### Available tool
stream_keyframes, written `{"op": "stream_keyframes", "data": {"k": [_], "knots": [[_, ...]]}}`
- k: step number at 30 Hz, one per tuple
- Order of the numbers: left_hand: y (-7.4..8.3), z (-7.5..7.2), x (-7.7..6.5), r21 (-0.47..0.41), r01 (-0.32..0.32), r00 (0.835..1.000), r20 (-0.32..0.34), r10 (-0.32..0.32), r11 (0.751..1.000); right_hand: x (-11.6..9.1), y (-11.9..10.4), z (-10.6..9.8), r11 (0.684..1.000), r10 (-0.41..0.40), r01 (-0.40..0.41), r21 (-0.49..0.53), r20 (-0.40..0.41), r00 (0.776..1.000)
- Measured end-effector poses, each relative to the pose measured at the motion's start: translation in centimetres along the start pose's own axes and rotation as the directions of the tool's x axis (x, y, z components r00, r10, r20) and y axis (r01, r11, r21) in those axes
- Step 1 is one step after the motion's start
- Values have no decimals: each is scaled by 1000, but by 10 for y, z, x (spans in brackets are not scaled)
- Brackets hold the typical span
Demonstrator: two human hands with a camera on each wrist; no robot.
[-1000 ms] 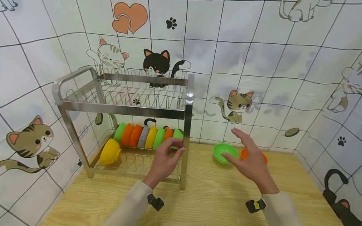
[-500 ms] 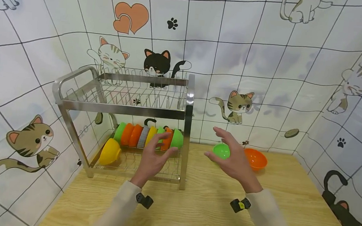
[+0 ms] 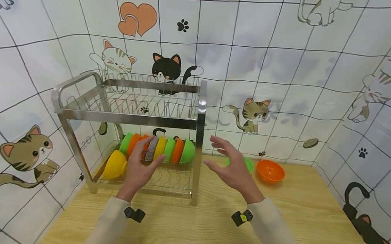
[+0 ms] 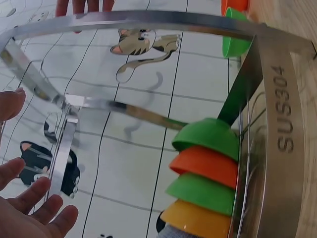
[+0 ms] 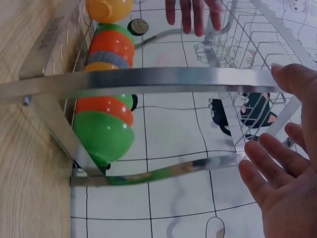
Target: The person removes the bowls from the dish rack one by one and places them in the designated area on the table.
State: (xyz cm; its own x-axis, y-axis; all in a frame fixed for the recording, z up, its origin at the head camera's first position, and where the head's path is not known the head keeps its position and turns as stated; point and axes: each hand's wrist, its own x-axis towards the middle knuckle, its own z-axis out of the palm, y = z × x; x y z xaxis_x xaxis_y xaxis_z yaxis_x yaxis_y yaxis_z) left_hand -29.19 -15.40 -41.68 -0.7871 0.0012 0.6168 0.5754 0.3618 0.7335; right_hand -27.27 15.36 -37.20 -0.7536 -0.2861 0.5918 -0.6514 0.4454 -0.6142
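My left hand (image 3: 140, 171) hovers in front of the dish rack's lower tier, fingers spread and holding nothing. It overlaps the row of bowls in the head view. Several bowls stand on edge in that row, among them a green bowl (image 3: 187, 152) at the right end, an orange bowl (image 3: 177, 151) and a yellow bowl (image 3: 160, 149). A larger yellow bowl (image 3: 115, 165) leans at the front left. To the right of the rack, my right hand (image 3: 234, 171) is in the air with its fingers apart, partly covering a small green bowl (image 3: 249, 164) on the table.
The two-tier metal dish rack (image 3: 133, 119) stands at the left of the wooden table (image 3: 213, 232). An orange bowl (image 3: 270, 172) sits upright near the back wall. Cat-patterned wall covering (image 3: 289, 87) closes the back and both sides.
Both hands have moved left. The left hand's fingers have spread from a near pinch beside the right-end green bowl. The orange bowl on the table has come out from behind the right hand.
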Motion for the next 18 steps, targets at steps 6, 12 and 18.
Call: {"op": "stream_keyframes", "data": {"k": [6,12,18], "knots": [[-7,-22,0,30,47,998,-33,-46,998,8,-4,9,997,23,-22,71,-11,1000],[-18,-45,-1,115,120,992,-63,-114,986,15,-9,18,995,-2,5,97,-28,1000],[-23,-66,1,178,231,973,-68,-223,956,19,-14,24,994,-6,16,104,-89,996]]}}
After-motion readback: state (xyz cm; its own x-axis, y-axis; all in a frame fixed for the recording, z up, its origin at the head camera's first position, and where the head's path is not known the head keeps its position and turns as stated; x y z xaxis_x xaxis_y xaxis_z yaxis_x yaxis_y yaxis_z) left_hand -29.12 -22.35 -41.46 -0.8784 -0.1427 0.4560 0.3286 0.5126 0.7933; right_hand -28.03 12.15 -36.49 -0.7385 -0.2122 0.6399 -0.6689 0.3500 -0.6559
